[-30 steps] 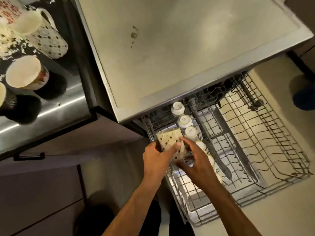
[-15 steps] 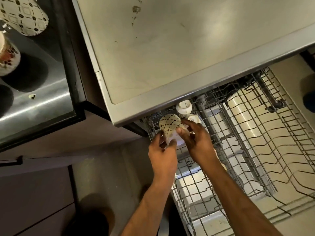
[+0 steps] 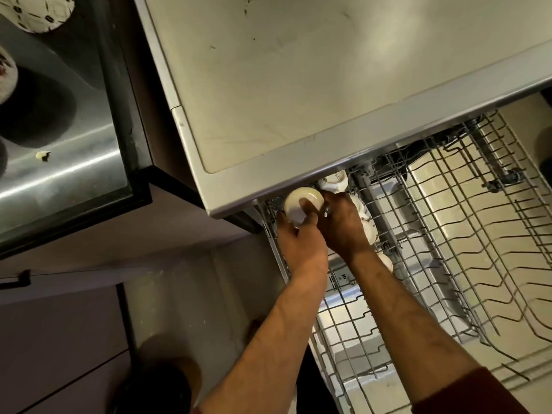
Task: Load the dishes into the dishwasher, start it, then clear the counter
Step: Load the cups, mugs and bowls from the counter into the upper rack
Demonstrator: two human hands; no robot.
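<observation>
A pale cup (image 3: 300, 201), turned with its base toward me, sits at the back left corner of the pulled-out wire rack (image 3: 466, 234), just under the dishwasher's top edge. My left hand (image 3: 298, 243) grips it from below, thumb across the base. Beside it, my right hand (image 3: 343, 225) has its fingers on the cup's right side. Several upturned cups (image 3: 336, 179) stand in a row along the rack's left side, partly hidden by my right hand.
The dishwasher's grey top (image 3: 298, 85) overhangs the rack's back. On the steel counter (image 3: 59, 162) at left stand a patterned mug (image 3: 38, 10) and another dish at the frame's edge. The rack's right half holds bare wire tines. Dark cabinet fronts (image 3: 59, 324) fill the lower left.
Both hands carried the patterned cup toward the rack's back left corner and turned it over, so its pale base now faces me. The view shifted closer to the dishwasher.
</observation>
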